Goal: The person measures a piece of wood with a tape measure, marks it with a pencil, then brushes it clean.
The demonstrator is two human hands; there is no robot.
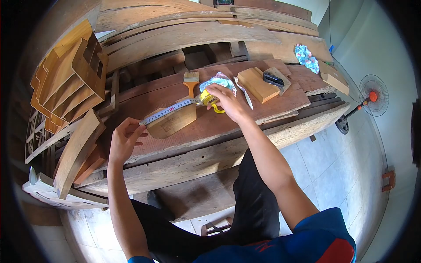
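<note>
My right hand (225, 102) is wrapped round the yellow case of a tape measure (207, 97). Its white blade (169, 109) is pulled out to the left, and my left hand (127, 136) pinches the end between thumb and finger. Beneath the blade lies a thin wooden piece (175, 122) on the reddish-brown board. A paintbrush (191, 83) with an orange handle lies just behind the blade. Crumpled patterned cloth or paper (218, 81) sits behind my right hand, partly covered by it. Beside that hand is a white toothbrush-like tool (244, 93).
A wooden block (258, 84) and a black tool (273, 79) lie on the right. A slotted wooden rack (74, 79) stands at the left. Long planks (188, 37) are stacked behind. A second crumpled bundle (306, 58) lies far right, near a fan (372, 96).
</note>
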